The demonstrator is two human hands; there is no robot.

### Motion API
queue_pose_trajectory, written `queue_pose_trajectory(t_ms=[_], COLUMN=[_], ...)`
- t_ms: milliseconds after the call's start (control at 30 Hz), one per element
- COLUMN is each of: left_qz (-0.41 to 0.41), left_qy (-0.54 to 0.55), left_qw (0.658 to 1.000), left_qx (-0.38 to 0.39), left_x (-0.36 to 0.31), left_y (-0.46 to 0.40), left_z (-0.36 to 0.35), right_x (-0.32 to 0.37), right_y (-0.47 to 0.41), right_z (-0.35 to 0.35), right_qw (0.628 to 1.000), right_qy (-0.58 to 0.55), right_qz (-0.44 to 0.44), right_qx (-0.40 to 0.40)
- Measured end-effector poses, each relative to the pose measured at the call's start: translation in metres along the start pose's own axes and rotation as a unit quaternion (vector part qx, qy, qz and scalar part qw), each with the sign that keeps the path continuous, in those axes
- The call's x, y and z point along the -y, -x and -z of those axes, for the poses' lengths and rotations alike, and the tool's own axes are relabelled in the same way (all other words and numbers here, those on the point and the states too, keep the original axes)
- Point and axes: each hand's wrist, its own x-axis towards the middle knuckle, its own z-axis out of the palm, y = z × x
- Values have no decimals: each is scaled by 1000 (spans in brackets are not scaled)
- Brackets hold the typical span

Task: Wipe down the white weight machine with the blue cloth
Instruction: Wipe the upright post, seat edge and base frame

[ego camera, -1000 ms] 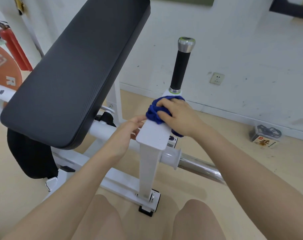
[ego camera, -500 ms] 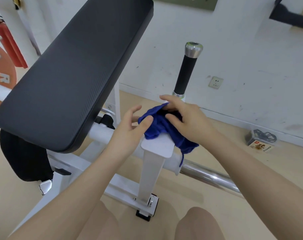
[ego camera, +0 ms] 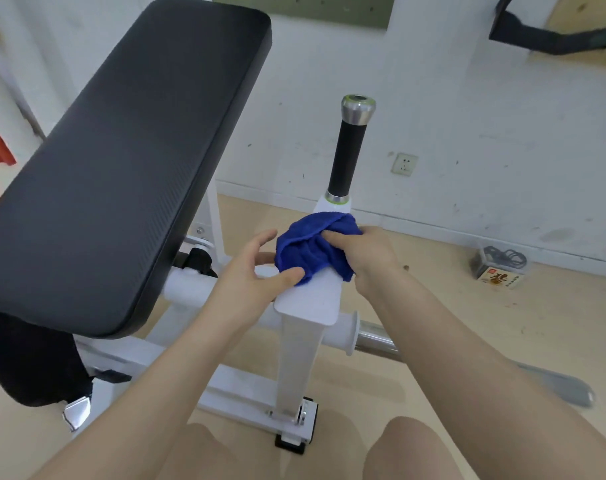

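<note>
The blue cloth (ego camera: pixel 306 249) lies bunched on the flat top of the white weight machine's upright arm (ego camera: pixel 299 348), just below its black handle (ego camera: pixel 348 157). My right hand (ego camera: pixel 362 256) grips the cloth from the right, fingers curled into its folds. My left hand (ego camera: pixel 251 282) is at the cloth's left side, thumb pressed against the cloth's lower edge and fingers spread behind it on the white frame.
A large black pad (ego camera: pixel 121 161) tilts up at the left. A chrome bar (ego camera: pixel 467 362) sticks out to the right near the floor. A small box with rubber bands (ego camera: pixel 500 268) sits by the white wall. My knees are at the bottom edge.
The cloth, spread and hanging over the arm's right side half a second ago, is now gathered into a ball on top. My left thumb has come against it.
</note>
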Motion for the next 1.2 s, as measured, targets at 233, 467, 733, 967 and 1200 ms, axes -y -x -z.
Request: queue_pose_trajectory(t_ms=[233, 467, 733, 967, 1200], left_qz=[-1, 14, 50, 180, 280], left_qy=[0, 12, -31, -71, -106], left_qw=[1000, 1000, 998, 981, 954], left_qx=[5, 5, -17, 13, 13], left_x=[-3, -1, -6, -48, -61], left_y=[2, -3, -11, -25, -42], left_z=[-2, 0, -3, -4, -14], right_x=[-14, -14, -13, 18, 28], right_y=[18, 16, 18, 10, -8], right_z=[9, 15, 26, 22, 2], right_qw=[969, 954, 959, 975, 966], right_qy=[192, 226, 162, 43, 54], right_qz=[157, 186, 157, -206, -255], right_qx=[16, 65, 173, 70, 7])
